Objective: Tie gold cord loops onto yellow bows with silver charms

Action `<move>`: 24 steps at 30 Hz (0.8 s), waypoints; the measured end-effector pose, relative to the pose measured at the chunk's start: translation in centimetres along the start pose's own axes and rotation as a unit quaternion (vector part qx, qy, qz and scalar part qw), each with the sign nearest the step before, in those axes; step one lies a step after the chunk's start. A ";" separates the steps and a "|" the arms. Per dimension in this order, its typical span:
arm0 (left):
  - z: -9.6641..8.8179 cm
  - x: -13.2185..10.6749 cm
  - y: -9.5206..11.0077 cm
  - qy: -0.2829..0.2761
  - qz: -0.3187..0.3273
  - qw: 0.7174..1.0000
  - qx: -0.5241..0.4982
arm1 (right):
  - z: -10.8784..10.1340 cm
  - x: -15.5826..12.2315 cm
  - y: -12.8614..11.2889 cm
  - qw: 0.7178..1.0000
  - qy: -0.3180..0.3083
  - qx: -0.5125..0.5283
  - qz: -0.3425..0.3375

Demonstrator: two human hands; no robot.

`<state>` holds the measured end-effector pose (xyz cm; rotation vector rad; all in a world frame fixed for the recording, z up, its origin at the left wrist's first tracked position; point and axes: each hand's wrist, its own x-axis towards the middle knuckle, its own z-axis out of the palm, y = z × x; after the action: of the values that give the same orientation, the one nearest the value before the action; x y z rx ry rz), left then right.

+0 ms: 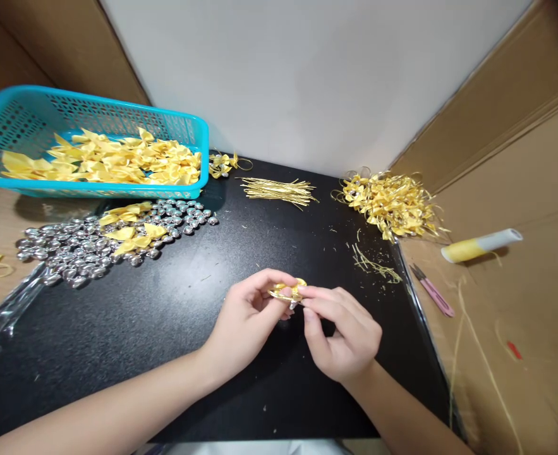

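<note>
Above the black tabletop, my left hand (254,309) is closed, pinching a yellow ribbon bow (300,282) between thumb and fingers. A gold cord runs along the bow, and a small silver bead (293,304) hangs just under it. My right hand (342,325) meets it from the right. Its index fingertip touches the bow, while the thumb and middle finger are pinched together by the bead. Whatever lies between those right fingertips is too small to make out.
A turquoise basket (93,186) of yellow bows stands back left, with many silver beads (79,249) before it. Gold cord lengths (279,191) lie at the back. Finished-looking bows (392,202), cord scraps (376,265), pink snips (433,291) and a yellow-grey tube (480,246) are on the right.
</note>
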<state>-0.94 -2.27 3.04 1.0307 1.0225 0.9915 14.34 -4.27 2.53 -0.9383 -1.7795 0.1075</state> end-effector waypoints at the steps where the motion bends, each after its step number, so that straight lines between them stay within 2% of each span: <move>1: 0.0 0.1 0.0 0.005 -0.004 1.000 -0.007 | 0.0 0.0 0.0 1.000 0.000 0.001 0.006; 6: 0.0 0.3 -0.1 0.010 -0.013 1.000 -0.018 | 0.1 0.0 0.1 1.000 -0.005 -0.006 0.023; 18: 0.1 0.2 -0.3 -0.026 -0.012 0.999 -0.037 | 0.3 0.1 0.7 0.999 -0.022 -0.009 0.025; 24: 0.0 0.4 -0.2 -0.031 -0.016 0.999 -0.041 | -0.1 0.2 0.4 0.997 -0.006 0.009 0.077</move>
<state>-0.87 -1.95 2.77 0.9684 0.9372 0.9628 14.61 -3.88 2.52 -1.0625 -1.7137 0.2284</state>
